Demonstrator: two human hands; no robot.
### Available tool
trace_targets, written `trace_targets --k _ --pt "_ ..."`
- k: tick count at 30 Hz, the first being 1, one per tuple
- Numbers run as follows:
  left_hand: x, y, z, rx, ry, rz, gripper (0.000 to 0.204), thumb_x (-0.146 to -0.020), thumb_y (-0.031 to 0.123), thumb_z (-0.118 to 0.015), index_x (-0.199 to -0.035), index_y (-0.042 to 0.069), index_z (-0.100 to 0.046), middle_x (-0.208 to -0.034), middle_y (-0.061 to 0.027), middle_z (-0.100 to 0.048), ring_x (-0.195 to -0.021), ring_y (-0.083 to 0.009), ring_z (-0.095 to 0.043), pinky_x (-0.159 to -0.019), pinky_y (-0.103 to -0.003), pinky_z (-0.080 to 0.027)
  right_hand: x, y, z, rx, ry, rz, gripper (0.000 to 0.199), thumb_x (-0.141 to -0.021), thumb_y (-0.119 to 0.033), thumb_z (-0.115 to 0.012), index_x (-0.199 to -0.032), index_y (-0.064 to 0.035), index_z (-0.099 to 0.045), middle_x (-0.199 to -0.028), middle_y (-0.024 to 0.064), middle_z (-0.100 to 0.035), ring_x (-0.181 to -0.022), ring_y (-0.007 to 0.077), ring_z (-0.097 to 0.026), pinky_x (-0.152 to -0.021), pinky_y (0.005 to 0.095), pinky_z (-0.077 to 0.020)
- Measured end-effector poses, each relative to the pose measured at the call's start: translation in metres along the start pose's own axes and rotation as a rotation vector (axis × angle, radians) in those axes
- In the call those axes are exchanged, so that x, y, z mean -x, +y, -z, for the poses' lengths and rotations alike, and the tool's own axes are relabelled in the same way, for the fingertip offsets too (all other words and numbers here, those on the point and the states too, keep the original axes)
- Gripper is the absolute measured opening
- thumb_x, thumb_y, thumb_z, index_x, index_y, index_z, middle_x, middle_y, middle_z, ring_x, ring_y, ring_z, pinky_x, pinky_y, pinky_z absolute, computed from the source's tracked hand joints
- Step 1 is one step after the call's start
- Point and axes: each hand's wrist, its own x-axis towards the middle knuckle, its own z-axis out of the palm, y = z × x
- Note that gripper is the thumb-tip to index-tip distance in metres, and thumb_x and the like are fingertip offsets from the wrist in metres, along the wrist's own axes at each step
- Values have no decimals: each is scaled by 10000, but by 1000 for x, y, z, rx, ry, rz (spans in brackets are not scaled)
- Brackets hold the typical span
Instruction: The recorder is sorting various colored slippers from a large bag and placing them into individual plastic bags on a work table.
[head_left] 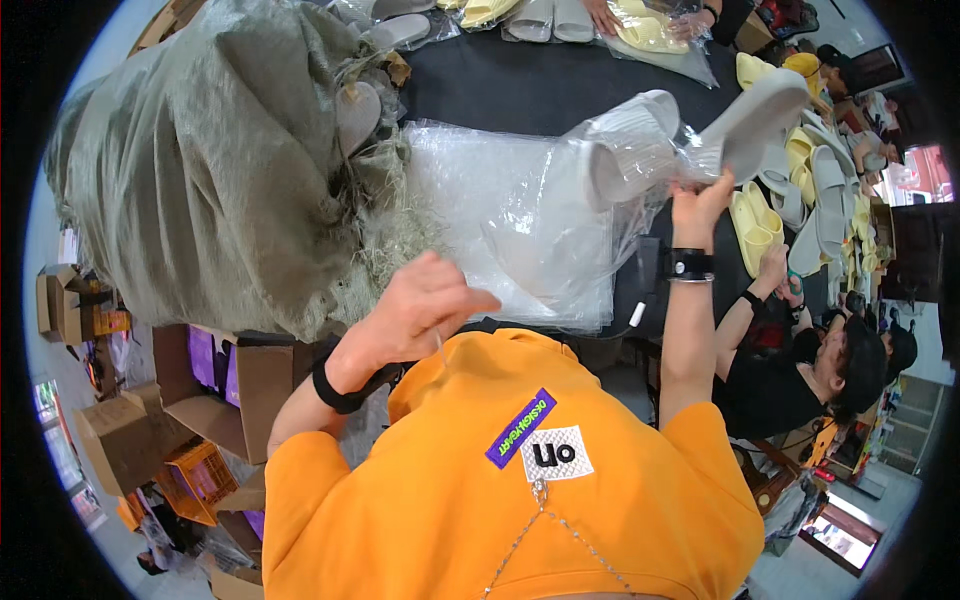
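Note:
My right hand is closed on the near end of a light grey slipper, raised at the right of the dark table. Left of it, a second pale grey slipper sits in a clear plastic bag; whether the held slipper is partly inside too, I cannot tell. A stack of flat clear bags lies beneath. My left hand is curled above the stack's near left corner, finger and thumb together. A thin pale strip shows below it; what the fingers hold is unclear.
A bulky woven sack fills the left. Cardboard boxes and an orange crate stand below it. Yellow slippers and grey ones pile at the right, near a seated person in black. Another person's hands handle bagged slippers across the table.

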Motion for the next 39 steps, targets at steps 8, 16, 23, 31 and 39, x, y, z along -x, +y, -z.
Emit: trace_targets --k 8,16,23,31,39 --pt "169 -111 8 -450 -754 920 334 -825 153 -468 -1150 77 -458 -871 -195 -611 -821 -371 -575 -701 -465 -441 -38 -82 15 110 -341 17 396 -852 -348 -510 -1132 -70 -474 -1156 100 -503 -1022 252 -505 -822 435 -441" --pt "156 -61 43 -245 -991 1115 616 -767 263 -593 -1309 107 -345 -1097 -207 -555 -1025 -340 -526 -836 -395 -427 12 -37 -16 748 -753 89 574 -766 -174 -616 -1276 -103 -363 -1102 70 -440 -990 187 -455 -765 312 -435" --pt "25 -19 57 33 -149 608 206 -833 72 -526 -1028 7 -526 -868 -133 -604 -824 -220 -583 -727 -309 -454 69 76 -35 1186 -1238 246 672 -713 -297 -673 -1269 -42 -394 -1245 192 -414 -1147 286 -411 -958 349 -336" --pt "21 -91 -21 -311 -220 580 333 -817 203 -571 -1101 33 -539 -1008 -156 -562 -876 -296 -559 -749 -357 -454 105 80 -17 1324 -1240 298 658 -739 -391 -625 -1272 -74 -406 -1361 216 -272 -1238 374 -282 -1006 438 -265" --pt "-12 -121 -93 -266 -122 610 436 -759 351 -587 -1026 7 -571 -949 -172 -571 -879 -317 -542 -739 -378 -438 59 76 57 1401 -1005 149 697 -753 -377 -618 -1263 31 -373 -1296 236 -367 -1223 349 -331 -1012 377 -269"
